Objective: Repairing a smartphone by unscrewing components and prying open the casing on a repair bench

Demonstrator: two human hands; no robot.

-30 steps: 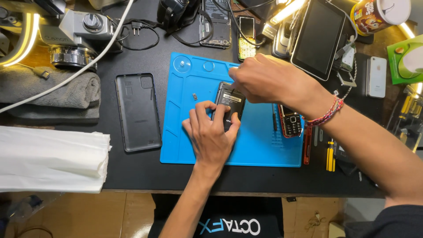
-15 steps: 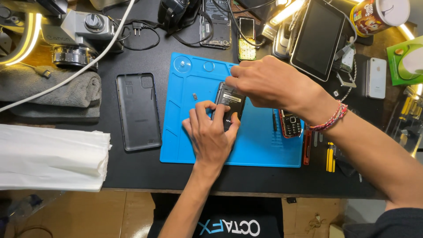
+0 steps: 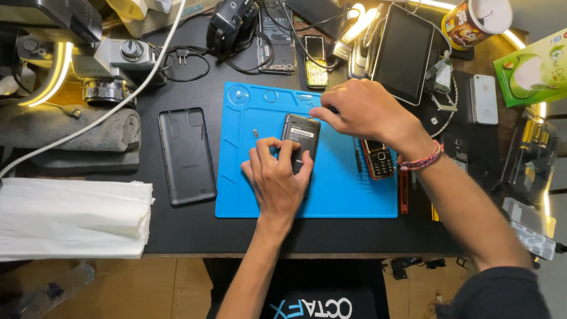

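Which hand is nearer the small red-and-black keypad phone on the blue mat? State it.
Right. The right hand hovers just above the small red-and-black keypad phone; the left hand rests farther off on the opened black phone.

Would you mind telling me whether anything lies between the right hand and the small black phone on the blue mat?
Nothing visible does: the right hand hovers at the top edge of the small black phone, which the left hand pins from below.

Far right: green carton [image 3: 530, 70], flat, with white cup graphic; round yellow-brown snack cup [image 3: 474, 21] with white lid beside it at far edge. Dark tablet screen [image 3: 403, 52] tilted, far centre-right, off. Small keypad phone [image 3: 378, 159] right of blue mat [image 3: 248, 195], screen dark. White-printed label on black battery [image 3: 301, 134], mat centre.
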